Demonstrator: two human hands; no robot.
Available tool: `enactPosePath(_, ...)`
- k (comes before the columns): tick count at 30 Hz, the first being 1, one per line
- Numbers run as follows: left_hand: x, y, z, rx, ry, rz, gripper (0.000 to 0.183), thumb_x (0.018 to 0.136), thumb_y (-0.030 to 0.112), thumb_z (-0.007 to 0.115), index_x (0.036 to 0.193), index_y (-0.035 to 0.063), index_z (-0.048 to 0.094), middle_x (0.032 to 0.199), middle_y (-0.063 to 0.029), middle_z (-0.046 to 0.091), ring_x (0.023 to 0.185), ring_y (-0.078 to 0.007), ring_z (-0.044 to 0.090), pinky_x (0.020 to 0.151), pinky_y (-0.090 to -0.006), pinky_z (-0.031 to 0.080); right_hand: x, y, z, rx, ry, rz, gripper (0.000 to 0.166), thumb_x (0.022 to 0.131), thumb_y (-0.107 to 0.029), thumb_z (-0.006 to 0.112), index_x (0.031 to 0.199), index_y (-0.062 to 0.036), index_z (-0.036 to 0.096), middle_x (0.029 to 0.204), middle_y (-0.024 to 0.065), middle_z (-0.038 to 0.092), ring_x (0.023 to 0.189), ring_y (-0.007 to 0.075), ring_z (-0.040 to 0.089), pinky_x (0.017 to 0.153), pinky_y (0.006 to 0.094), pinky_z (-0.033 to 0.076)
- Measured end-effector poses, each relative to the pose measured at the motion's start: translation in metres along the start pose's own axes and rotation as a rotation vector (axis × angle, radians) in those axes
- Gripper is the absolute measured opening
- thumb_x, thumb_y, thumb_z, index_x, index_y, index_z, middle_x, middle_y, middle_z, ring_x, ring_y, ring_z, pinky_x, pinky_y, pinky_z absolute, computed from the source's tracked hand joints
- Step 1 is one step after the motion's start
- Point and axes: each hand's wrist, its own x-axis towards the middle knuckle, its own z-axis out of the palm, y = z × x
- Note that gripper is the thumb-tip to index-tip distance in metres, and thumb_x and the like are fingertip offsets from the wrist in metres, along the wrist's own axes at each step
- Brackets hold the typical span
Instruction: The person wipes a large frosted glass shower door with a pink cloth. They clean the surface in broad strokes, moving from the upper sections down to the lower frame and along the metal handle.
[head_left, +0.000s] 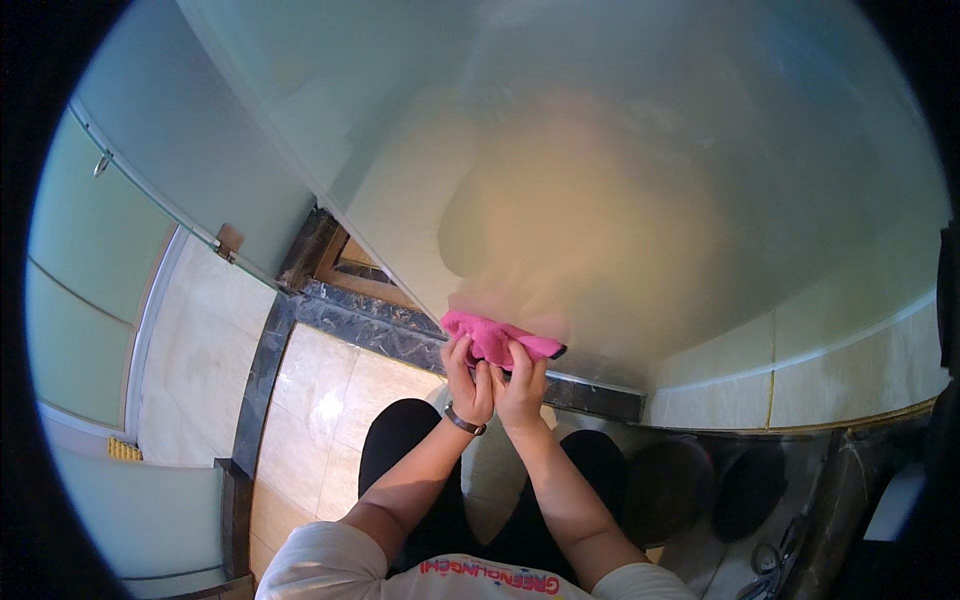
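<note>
A pink cloth (487, 335) with a dark corner is bunched between my two hands, against or very near the lower part of a frosted glass panel (600, 225). My left hand (466, 382) grips the cloth's left side; a watch or bracelet (465, 421) circles that wrist. On the cloth's right side, the fingers of my right hand (521, 386) are curled into the fabric. Both hands sit close together, with the thumbs hidden in part. A blurred pinkish reflection shows in the glass just above the cloth.
Dark marble sill (375, 322) runs below the glass. To the left stands a glass door (187, 135) with a metal hinge (227, 241). Light tiles (315, 405) cover the floor. Dark round objects (667, 491) lie at the lower right, beside a dark stone edge (817, 487). My knees are bent beneath my arms.
</note>
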Motion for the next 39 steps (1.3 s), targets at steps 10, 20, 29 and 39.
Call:
enactPosePath(10,-0.033,-0.056,0.015,0.02,0.086,-0.43,0.044,0.078,-0.004,0.051,0.119,0.0019,0.038,0.107,-0.0126,0.049,0.1,-0.021,0.051,0.09,-0.0331,0.043,-0.045,0.028,0.035,0.012,-0.213,0.35,0.039,0.077,-0.008,0.068,0.114,-0.0081,0.055,0.096,0.0243,0.059,0.089,0.0444,0.06,0.075,0.0477,0.049)
enactPosePath(20,0.058,0.053,-0.028,-0.29,0.236,-0.124,0.043,0.082,0.001,0.055,0.123,-0.003,0.044,0.112,-0.0176,0.047,0.104,-0.0284,0.049,0.093,-0.0373,0.039,0.064,-0.071,-0.004,0.085,0.105,-0.182,0.04,0.073,-0.005,0.075,0.112,-0.0074,0.064,0.095,0.0184,0.063,0.083,0.0365,0.063,0.071,0.0416,0.051)
enactPosePath(29,0.066,0.004,-0.042,-0.026,0.318,0.069,0.038,0.08,0.001,0.052,0.117,-0.0006,0.047,0.099,-0.0178,0.048,0.088,-0.0306,0.047,0.079,-0.0379,0.041,0.044,-0.056,0.046,-0.107,0.102,-0.335,0.035,0.079,-0.017,0.071,0.114,-0.0134,0.065,0.102,0.0176,0.06,0.088,0.0366,0.062,0.073,0.0426,0.051)
enactPosePath(39,0.012,-0.068,-0.023,-0.037,0.147,-0.412,0.029,0.072,-0.002,0.048,0.101,-0.001,0.045,0.093,-0.0197,0.047,0.086,-0.0349,0.049,0.08,-0.0421,0.042,-0.037,0.007,0.071,-0.156,-0.174,-0.029,0.038,0.074,-0.013,0.071,0.112,-0.0146,0.066,0.1,0.0184,0.061,0.087,0.0375,0.063,0.072,0.0425,0.052)
